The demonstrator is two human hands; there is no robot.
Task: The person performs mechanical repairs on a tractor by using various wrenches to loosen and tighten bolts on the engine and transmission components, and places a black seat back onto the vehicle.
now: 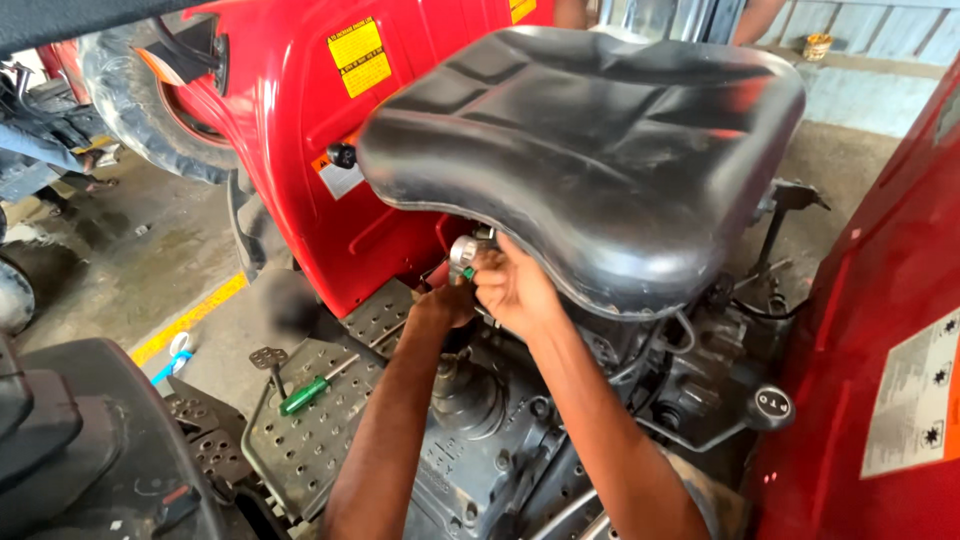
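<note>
Your right hand [512, 288] pinches a small shiny metal cylindrical fitting [463, 252] with closed fingertips, just under the front edge of the tilted black moulded tractor seat [590, 140]. Your left hand [443, 303] sits just below it, fingers curled under; I cannot tell their grip. A green-handled screwdriver [303, 395] lies apart on the perforated grey metal footplate [310, 440].

both hands reach under the near-left edge of a black tractor seat [590, 140], the right hand [515, 290] gripping a silver socket tool [463, 252], the left hand [445, 303] just beside it, with a green-handled screwdriver [305, 395] lying on the perforated footplate [310, 440] to the left.
</note>
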